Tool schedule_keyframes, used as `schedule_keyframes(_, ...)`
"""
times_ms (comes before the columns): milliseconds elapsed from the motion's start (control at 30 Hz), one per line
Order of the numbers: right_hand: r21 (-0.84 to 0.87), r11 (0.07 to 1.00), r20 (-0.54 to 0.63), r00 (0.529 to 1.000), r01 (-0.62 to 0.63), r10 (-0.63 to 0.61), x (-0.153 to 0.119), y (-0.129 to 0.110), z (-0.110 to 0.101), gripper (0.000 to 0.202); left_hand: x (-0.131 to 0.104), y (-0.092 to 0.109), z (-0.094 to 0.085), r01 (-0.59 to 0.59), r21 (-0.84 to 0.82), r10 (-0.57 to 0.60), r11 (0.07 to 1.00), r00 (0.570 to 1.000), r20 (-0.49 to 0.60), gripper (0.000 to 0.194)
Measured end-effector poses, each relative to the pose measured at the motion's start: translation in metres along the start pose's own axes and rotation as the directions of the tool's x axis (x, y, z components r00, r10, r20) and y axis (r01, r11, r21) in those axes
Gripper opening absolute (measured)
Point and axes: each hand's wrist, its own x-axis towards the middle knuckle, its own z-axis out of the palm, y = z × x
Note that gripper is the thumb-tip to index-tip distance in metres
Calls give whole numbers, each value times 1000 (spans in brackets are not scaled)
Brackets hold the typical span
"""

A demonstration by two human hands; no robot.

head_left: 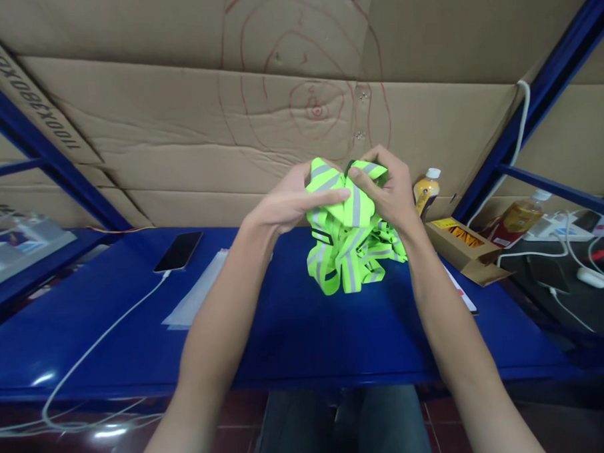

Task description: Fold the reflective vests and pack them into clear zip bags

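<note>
A bundle of neon yellow-green straps (350, 251) with grey reflective stripes hangs in loops between my hands, above the blue table (307, 340). My left hand (301, 196) grips the upper left part, its thumb lying across the straps. On the other side, my right hand (390, 182) pinches the upper right part beside a small black piece (349, 165). A black slider shows on a strap at the left of the bundle. The fingers behind the straps are partly hidden.
To the left lie a phone (179, 252) on a white cable and clear plastic sheets (198, 298). At right stand a bottle (427, 189), an open cardboard box (466, 246) and another bottle (522, 218). Cardboard panels (167, 119) and blue posts rise behind.
</note>
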Motion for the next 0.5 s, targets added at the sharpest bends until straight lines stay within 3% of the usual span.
schedule_keyframes(100, 72, 997, -34, 999, 1, 1, 1, -2, 3, 62, 0, 3, 12, -8, 28, 10, 1000, 998, -63, 67)
schedule_keyframes(200, 172, 985, -65, 998, -13, 25, 2, 2, 7, 73, -2, 6, 16, -5, -15, 5, 1000, 999, -35, 69)
schedule_keyframes(333, 270, 954, 44, 991, -131, 123, 2, 16, 14, 89, -2, 5, 10, -65, -75, 66, 995, 998, 9, 67)
schedule_keyframes(433, 240, 961, 130, 986, -135, 106, 4, 18, 7, 84, 1, 1, 3, -123, -34, 122, 992, 992, -24, 66)
schedule_keyframes(500, 190, 980, 93, 995, -51, 34, 6, 9, -6, 71, 3, -2, -2, -164, 13, 164, 986, 984, -74, 67)
